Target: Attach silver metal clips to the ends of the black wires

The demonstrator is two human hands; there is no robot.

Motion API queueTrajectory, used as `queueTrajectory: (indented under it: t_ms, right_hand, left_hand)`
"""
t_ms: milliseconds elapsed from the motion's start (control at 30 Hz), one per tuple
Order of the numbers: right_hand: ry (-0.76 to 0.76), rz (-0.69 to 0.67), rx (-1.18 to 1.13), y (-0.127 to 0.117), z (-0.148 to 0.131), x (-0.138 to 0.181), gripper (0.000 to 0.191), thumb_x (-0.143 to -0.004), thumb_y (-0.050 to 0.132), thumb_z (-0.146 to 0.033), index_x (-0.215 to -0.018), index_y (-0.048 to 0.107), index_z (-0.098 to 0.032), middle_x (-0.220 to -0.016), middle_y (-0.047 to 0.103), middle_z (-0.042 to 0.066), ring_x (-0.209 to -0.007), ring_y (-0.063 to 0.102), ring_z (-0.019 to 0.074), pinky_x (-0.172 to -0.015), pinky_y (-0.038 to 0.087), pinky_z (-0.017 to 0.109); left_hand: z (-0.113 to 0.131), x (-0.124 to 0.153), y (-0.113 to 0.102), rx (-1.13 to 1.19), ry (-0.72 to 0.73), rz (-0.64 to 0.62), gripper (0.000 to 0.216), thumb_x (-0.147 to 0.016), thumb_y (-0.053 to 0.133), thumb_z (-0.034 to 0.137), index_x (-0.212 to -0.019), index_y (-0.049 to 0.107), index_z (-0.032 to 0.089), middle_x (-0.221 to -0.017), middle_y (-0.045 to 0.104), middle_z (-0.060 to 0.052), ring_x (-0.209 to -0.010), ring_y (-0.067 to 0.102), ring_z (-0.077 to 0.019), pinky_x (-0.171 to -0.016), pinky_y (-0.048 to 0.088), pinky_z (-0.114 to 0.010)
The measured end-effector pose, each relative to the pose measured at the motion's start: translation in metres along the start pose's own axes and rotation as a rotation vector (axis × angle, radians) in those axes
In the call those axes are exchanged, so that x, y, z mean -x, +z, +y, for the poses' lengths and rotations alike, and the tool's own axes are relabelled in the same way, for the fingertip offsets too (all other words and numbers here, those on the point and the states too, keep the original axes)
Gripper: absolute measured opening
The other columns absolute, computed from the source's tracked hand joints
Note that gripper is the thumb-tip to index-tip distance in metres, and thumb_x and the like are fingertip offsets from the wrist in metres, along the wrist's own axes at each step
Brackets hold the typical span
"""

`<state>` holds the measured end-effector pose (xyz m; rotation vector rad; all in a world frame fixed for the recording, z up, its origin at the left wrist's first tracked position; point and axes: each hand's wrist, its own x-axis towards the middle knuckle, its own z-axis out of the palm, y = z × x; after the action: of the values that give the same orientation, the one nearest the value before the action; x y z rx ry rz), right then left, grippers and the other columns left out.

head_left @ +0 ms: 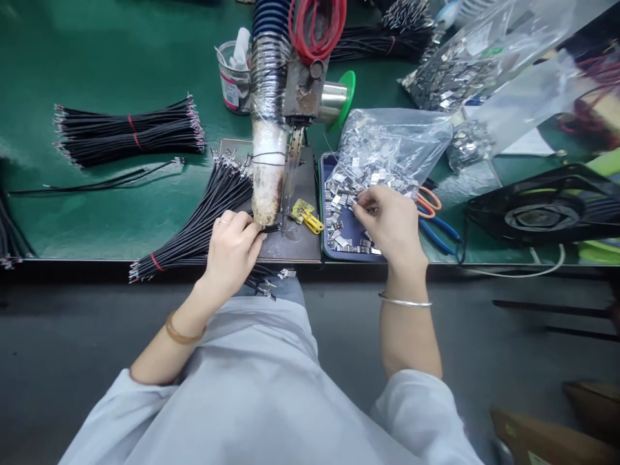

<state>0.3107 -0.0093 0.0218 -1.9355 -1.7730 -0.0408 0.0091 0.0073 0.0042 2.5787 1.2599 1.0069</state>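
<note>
My left hand (232, 244) is closed in a pinch at the front of a dark work plate (303, 248). A short black cable end (272, 228) shows at its fingertips, below the soldering iron (292, 161). Beside that hand lies a fanned bundle of black cables (194, 223) with a red tie. My right hand (390, 223) reaches into a blue tray (334, 250) of small silver USB connectors (341, 240). Its thumb and index finger are pinched on what looks like one connector, mostly hidden by the fingers.
A wrapped extraction hose (269, 135) hangs beside the iron. A yellow cutter (310, 219) lies on the plate. Another tied cable bundle (130, 132) is at left. Around the tray are a bag of connectors (382, 142), orange-handled scissors (429, 201), blue-handled pliers (438, 236) and a black fan (533, 210).
</note>
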Motion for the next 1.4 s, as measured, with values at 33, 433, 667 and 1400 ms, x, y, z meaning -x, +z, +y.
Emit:
queueTrajectory:
  t_ms: [33, 433, 667, 1400]
  right_hand:
    - [-0.018, -0.032, 0.02, 0.002, 0.001, -0.003, 0.019, -0.078, 0.062, -0.013, -0.07, 0.049, -0.025, -0.075, 0.067, 0.002, -0.069, 0.061, 0.0189, -0.064, 0.041, 0.031]
    - [-0.033, 0.301, -0.301, -0.016, -0.071, 0.054, 0.018, -0.088, 0.066, -0.015, -0.075, 0.057, -0.024, -0.077, 0.07, -0.002, -0.058, 0.059, 0.0114, -0.056, 0.05, 0.025]
    - [-0.024, 0.275, -0.676, 0.011, -0.122, 0.081, 0.011, -0.093, 0.07, -0.015, -0.087, 0.073, -0.024, -0.093, 0.079, 0.001, -0.086, 0.077, 0.0165, -0.071, 0.064, 0.028]
    - [-0.035, 0.083, -0.746, 0.017, -0.122, 0.079, 0.013, -0.092, 0.068, -0.012, -0.09, 0.076, -0.023, -0.098, 0.081, 0.004, -0.09, 0.079, 0.0183, -0.078, 0.068, 0.031]
  left_hand:
    - [-0.001, -0.001, 0.001, -0.007, 0.014, -0.016, 0.021, -0.098, 0.06, 0.017, -0.085, 0.076, 0.017, -0.083, 0.07, -0.01, -0.078, 0.057, -0.0242, -0.073, 0.045, -0.039]
    - [0.014, 0.012, -0.013, 0.445, 0.205, 0.114, 0.008, -0.096, 0.066, 0.011, -0.094, 0.073, 0.016, -0.081, 0.076, -0.005, -0.072, 0.065, -0.0137, -0.071, 0.053, -0.027]
    - [0.031, 0.006, -0.019, 0.657, -0.13, 0.01, 0.014, -0.09, 0.061, 0.011, -0.081, 0.071, 0.014, -0.055, 0.061, 0.004, -0.043, 0.042, -0.0049, -0.043, 0.034, -0.016]
    - [0.032, 0.008, -0.015, 0.761, -0.226, -0.123, 0.012, -0.09, 0.067, 0.017, -0.08, 0.075, 0.016, -0.067, 0.072, -0.001, -0.056, 0.058, -0.0099, -0.055, 0.046, -0.018]
